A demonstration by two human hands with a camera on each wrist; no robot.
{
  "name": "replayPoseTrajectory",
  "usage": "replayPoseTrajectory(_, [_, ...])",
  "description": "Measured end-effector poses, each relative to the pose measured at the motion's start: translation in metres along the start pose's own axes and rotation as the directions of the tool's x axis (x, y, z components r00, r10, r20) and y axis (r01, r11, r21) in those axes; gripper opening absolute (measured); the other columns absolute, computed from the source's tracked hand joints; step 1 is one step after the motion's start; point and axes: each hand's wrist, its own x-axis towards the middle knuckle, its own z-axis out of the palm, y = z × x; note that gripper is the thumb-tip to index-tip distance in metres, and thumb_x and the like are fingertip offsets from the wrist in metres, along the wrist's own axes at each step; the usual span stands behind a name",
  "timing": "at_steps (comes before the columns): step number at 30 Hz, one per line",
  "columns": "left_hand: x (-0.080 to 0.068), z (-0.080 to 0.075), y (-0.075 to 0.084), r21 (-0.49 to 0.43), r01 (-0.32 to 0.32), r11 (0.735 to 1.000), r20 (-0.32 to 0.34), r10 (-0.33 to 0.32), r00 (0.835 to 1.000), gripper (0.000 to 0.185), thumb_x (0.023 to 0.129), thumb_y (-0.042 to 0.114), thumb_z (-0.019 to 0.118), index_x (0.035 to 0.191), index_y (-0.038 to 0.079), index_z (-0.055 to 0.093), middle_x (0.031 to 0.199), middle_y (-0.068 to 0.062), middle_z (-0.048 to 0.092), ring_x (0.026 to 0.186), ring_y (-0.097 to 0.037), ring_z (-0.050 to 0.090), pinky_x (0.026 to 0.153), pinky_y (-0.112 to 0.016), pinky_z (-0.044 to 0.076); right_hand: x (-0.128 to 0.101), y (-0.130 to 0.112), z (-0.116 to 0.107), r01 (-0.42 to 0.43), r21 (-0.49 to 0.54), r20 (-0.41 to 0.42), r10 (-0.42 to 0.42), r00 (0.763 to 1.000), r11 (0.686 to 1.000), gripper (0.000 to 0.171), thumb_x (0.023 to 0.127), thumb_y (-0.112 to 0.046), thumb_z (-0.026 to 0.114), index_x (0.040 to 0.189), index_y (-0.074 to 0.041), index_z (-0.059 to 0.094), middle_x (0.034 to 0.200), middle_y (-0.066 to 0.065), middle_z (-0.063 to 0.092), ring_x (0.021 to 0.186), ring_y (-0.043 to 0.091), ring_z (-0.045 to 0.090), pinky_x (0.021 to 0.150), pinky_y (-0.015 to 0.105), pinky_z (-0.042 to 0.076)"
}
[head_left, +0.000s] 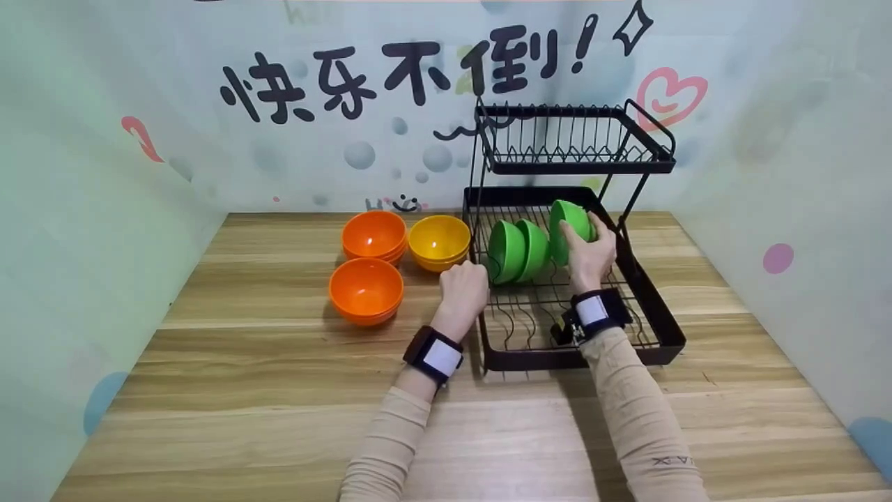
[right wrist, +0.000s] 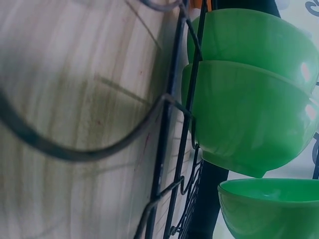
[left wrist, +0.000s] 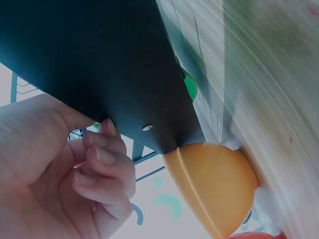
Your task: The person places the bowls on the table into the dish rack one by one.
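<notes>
My right hand (head_left: 589, 252) grips a green bowl (head_left: 573, 217) standing on edge in the lower tier of a black two-tier dish rack (head_left: 655, 317). Two more green bowls (head_left: 517, 249) stand on edge just left of it, nested together. In the right wrist view these two (right wrist: 249, 104) lean in the rack wires (right wrist: 167, 129), with the held green bowl (right wrist: 271, 209) at the bottom right. My left hand (head_left: 463, 287) is curled into a fist against the rack's left wall. Its fingers (left wrist: 102, 159) touch the black panel (left wrist: 99, 55) and hold nothing that I can see.
On the wooden table (head_left: 244, 390) left of the rack sit a stack of orange bowls (head_left: 374, 237), a single orange bowl (head_left: 366, 289) and stacked yellow bowls (head_left: 439, 242). The yellow stack (left wrist: 214, 189) is close to my left hand. The rack's upper tier (head_left: 571, 143) holds nothing. Walls enclose three sides.
</notes>
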Motion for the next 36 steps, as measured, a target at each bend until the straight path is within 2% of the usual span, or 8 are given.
replayPoseTrajectory(12, [0.001, -0.001, 0.000, 0.003, 0.002, 1.000, 0.019, -0.003, 1.000, 0.021, 0.091, 0.016, 0.054, 0.092, 0.010, 0.074, 0.089, -0.009, 0.072, 0.084, -0.027, 0.069, 0.065, -0.039, 0.056, 0.002, 0.004, 0.001, -0.021, -0.078, 0.020, 0.022, 1.000, 0.997, 0.060, 0.078, -0.031, 0.075, 0.132, -0.016, 0.057, 0.131, 0.013, 0.054, 0.118, 0.024, 0.051, 0.102, 0.033, 0.039])
replayPoseTrajectory(16, [0.000, -0.001, 0.001, 0.005, 0.001, 1.000, 0.004, -0.001, 1.000, 0.021, 0.091, 0.016, 0.054, 0.090, 0.009, 0.074, 0.088, -0.009, 0.072, 0.082, -0.026, 0.070, 0.064, -0.039, 0.056, 0.004, 0.006, 0.001, -0.027, -0.092, 0.039, 0.031, 0.999, 0.995, 0.060, 0.078, -0.032, 0.075, 0.132, -0.015, 0.057, 0.134, 0.014, 0.053, 0.121, 0.025, 0.050, 0.105, 0.034, 0.038])
replayPoseTrajectory(20, [0.000, -0.001, 0.001, 0.003, 0.004, 1.000, -0.006, -0.004, 1.000, 0.022, 0.091, 0.016, 0.054, 0.090, 0.009, 0.074, 0.088, -0.009, 0.072, 0.081, -0.026, 0.070, 0.063, -0.039, 0.056, 0.004, 0.008, 0.002, -0.016, -0.082, 0.077, 0.023, 0.997, 0.997, 0.060, 0.079, -0.030, 0.074, 0.132, -0.009, 0.056, 0.137, 0.015, 0.052, 0.125, 0.026, 0.049, 0.106, 0.034, 0.038])
replayPoseTrajectory(26, [0.002, -0.001, 0.001, -0.005, 0.012, 1.000, 0.038, -0.011, 0.999, 0.022, 0.091, 0.015, 0.054, 0.090, 0.010, 0.075, 0.090, -0.009, 0.072, 0.084, -0.027, 0.070, 0.066, -0.039, 0.056, 0.005, 0.011, 0.003, -0.023, -0.071, 0.131, 0.032, 0.991, 0.997, 0.063, 0.081, -0.031, 0.073, 0.135, -0.006, 0.052, 0.144, 0.013, 0.048, 0.134, 0.024, 0.043, 0.110, 0.033, 0.036])
replayPoseTrajectory(32, [0.002, 0.000, 0.001, -0.006, 0.018, 1.000, 0.034, -0.018, 0.999, 0.022, 0.091, 0.014, 0.053, 0.091, 0.010, 0.074, 0.090, -0.009, 0.072, 0.084, -0.027, 0.070, 0.065, -0.040, 0.056, 0.006, 0.013, 0.005, -0.020, -0.108, 0.144, 0.036, 0.989, 0.994, 0.063, 0.081, -0.032, 0.073, 0.135, -0.006, 0.052, 0.144, 0.014, 0.047, 0.138, 0.025, 0.038, 0.114, 0.033, 0.030])
replayPoseTrajectory(36, [0.002, 0.000, 0.001, -0.008, 0.019, 1.000, 0.028, -0.018, 0.999, 0.022, 0.092, 0.015, 0.053, 0.091, 0.010, 0.074, 0.090, -0.009, 0.072, 0.084, -0.027, 0.070, 0.065, -0.040, 0.056, 0.006, 0.012, 0.005, -0.049, -0.113, 0.147, 0.065, 0.987, 0.992, 0.063, 0.081, -0.034, 0.072, 0.135, -0.007, 0.052, 0.143, 0.013, 0.049, 0.135, 0.024, 0.042, 0.112, 0.032, 0.033])
